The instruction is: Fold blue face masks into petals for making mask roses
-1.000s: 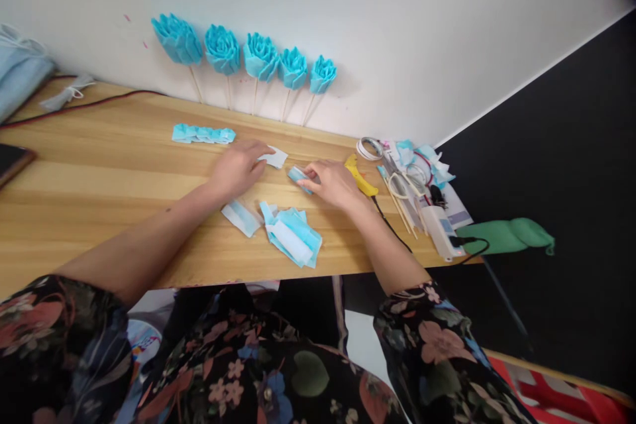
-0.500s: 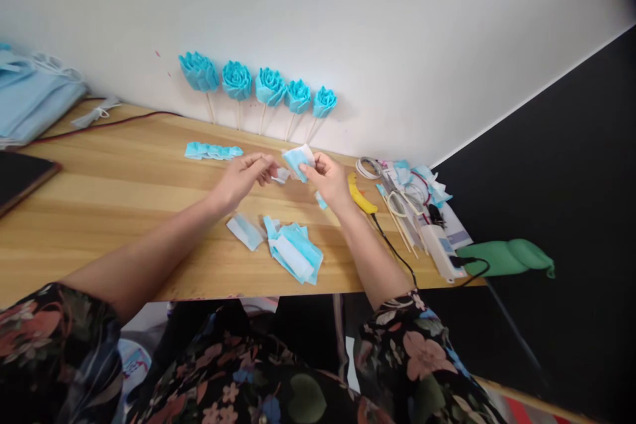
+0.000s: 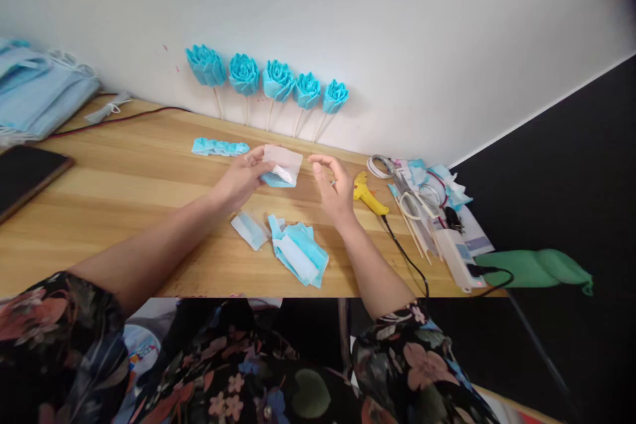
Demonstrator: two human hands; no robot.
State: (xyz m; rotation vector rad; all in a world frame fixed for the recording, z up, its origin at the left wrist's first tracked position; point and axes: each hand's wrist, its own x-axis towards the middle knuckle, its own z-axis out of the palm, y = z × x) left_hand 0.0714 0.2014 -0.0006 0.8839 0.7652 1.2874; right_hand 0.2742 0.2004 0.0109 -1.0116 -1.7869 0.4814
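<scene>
My left hand (image 3: 242, 179) pinches a small white and blue mask piece (image 3: 282, 166) and holds it just above the wooden table (image 3: 124, 192). To its right, my right hand (image 3: 334, 189) hovers with fingers apart and nothing in it. Below the hands lies a pile of cut blue mask pieces (image 3: 299, 252), with one folded piece (image 3: 250, 229) to its left. A strip of folded blue petals (image 3: 220, 146) rests further back.
Several blue mask roses on sticks (image 3: 268, 79) lean on the wall. A yellow glue gun (image 3: 366, 192), scissors, sticks and scraps (image 3: 430, 195) sit at the right end. Stacked masks (image 3: 34, 93) and a dark phone (image 3: 24, 175) lie at the left.
Both hands rose from the table with small pieces. The piece now sits in my left hand, and my right hand has let go and spread its fingers.
</scene>
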